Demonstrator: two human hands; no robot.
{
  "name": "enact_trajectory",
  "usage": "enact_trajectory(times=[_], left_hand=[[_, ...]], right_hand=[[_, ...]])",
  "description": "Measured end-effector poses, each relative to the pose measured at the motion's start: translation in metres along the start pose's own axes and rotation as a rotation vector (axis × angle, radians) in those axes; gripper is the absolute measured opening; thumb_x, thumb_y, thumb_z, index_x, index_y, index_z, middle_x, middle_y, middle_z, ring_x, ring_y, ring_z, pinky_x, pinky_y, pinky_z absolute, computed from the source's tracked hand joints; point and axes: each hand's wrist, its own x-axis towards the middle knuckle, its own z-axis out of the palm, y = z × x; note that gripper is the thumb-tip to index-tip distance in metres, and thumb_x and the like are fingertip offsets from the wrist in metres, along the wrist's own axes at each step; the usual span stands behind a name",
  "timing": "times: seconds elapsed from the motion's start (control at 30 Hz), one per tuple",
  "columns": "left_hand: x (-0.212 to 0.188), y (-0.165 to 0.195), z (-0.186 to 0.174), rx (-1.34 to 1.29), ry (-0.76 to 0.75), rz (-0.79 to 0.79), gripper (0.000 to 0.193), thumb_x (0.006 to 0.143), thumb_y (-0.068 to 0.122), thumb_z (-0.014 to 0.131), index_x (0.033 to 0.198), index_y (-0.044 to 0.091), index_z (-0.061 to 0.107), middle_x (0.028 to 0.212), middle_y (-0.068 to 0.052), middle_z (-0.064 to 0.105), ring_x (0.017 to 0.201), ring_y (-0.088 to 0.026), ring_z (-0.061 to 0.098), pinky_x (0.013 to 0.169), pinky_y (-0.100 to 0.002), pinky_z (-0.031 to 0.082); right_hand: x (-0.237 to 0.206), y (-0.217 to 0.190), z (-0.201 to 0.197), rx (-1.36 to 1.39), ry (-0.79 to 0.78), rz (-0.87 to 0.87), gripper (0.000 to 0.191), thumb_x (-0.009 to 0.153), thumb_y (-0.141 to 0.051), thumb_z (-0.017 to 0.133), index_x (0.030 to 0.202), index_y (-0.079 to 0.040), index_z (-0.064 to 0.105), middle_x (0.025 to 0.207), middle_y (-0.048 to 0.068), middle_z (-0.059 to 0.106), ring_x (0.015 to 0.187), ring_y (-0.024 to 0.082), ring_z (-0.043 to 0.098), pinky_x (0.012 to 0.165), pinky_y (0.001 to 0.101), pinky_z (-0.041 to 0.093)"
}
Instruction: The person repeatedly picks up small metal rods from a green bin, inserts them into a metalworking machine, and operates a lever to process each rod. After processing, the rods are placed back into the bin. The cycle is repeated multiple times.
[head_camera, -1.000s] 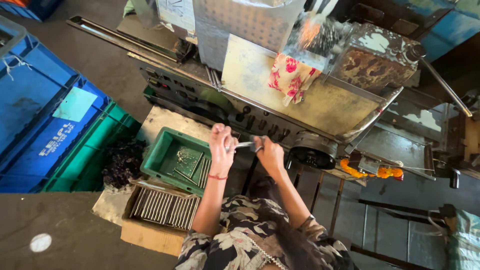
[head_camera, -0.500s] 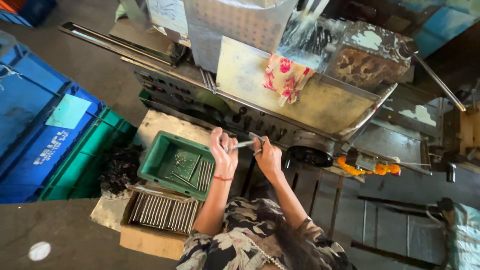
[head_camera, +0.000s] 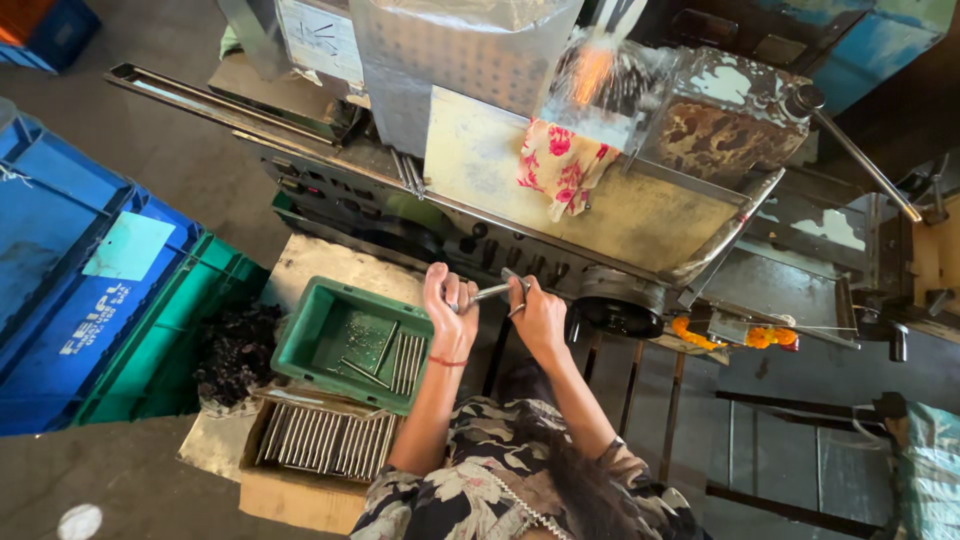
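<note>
blue crates (head_camera: 60, 270): stacked at the far left, apart from the work.
cardboard box (head_camera: 310, 460): full of metal rods in a row, near the left elbow for easy reach.
green tray (head_camera: 350, 340): holds a few loose rods, just beside the left hand.
left hand (head_camera: 450, 310): closed around one end of a short metal rod (head_camera: 492, 293).
right hand (head_camera: 535, 310): closed on the other end, so the rod stays level in front of the machine (head_camera: 600, 200).
flowered cloth (head_camera: 560, 165): hangs on the machine tray.
</note>
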Motion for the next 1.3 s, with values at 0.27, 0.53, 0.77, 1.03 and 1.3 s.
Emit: enact_trajectory(times=[0.27, 0.53, 0.77, 1.03, 1.3], left_hand=[[0.029, -0.007, 0.001, 0.086, -0.084, -0.106, 0.020, 0.090, 0.008, 0.063, 0.082, 0.018, 0.047, 0.054, 0.006, 0.032, 0.042, -0.009, 0.025, 0.047, -0.028, 0.030], [0.077, 0.038, 0.019, -0.461, 0.297, -0.117, 0.027, 0.089, 0.033, 0.063, 0.090, 0.007, 0.056, 0.076, -0.004, 0.054, 0.067, -0.016, 0.050, 0.073, -0.043, 0.051], [0.089, -0.005, -0.021, 0.328, 0.055, -0.112, 0.020, 0.096, 0.030, 0.071, 0.101, 0.012, 0.062, 0.071, 0.006, 0.047, 0.059, -0.010, 0.041, 0.058, -0.031, 0.037], [0.062, -0.006, -0.024, 1.206, -0.231, 0.452, 0.027, 0.095, 0.023, 0.076, 0.106, 0.012, 0.054, 0.078, 0.010, 0.056, 0.067, 0.003, 0.048, 0.055, -0.020, 0.042], [0.045, -0.015, -0.045, 0.828, -0.060, 0.141, 0.040, 0.097, 0.019, 0.074, 0.066, 0.015, 0.049, 0.059, 0.010, 0.043, 0.049, -0.001, 0.035, 0.043, -0.024, 0.023]], right_hand=[[0.019, 0.018, -0.005, 0.257, 0.025, -0.022, 0.025, 0.103, -0.021, 0.063, 0.085, -0.004, 0.064, 0.063, 0.020, 0.060, 0.056, 0.040, 0.061, 0.050, 0.0459, 0.046], [0.081, 0.110, -0.060, 0.138, 0.297, 0.023, 0.032, 0.104, -0.019, 0.065, 0.079, 0.000, 0.059, 0.063, 0.019, 0.057, 0.050, 0.032, 0.055, 0.051, 0.0414, 0.041], [0.207, 0.230, -0.130, -0.294, 0.281, 0.210, 0.028, 0.093, -0.026, 0.071, 0.095, 0.002, 0.065, 0.089, 0.026, 0.070, 0.086, 0.048, 0.068, 0.076, 0.0546, 0.053], [0.179, 0.171, -0.114, 0.024, 0.319, 0.053, 0.010, 0.098, -0.010, 0.067, 0.105, -0.005, 0.071, 0.091, 0.017, 0.074, 0.077, 0.032, 0.071, 0.071, 0.0410, 0.054], [0.034, 0.029, 0.046, 0.993, -0.448, 0.182, 0.012, 0.102, -0.007, 0.051, 0.096, -0.005, 0.061, 0.070, -0.007, 0.044, 0.060, 0.003, 0.039, 0.052, 0.0227, 0.031]])
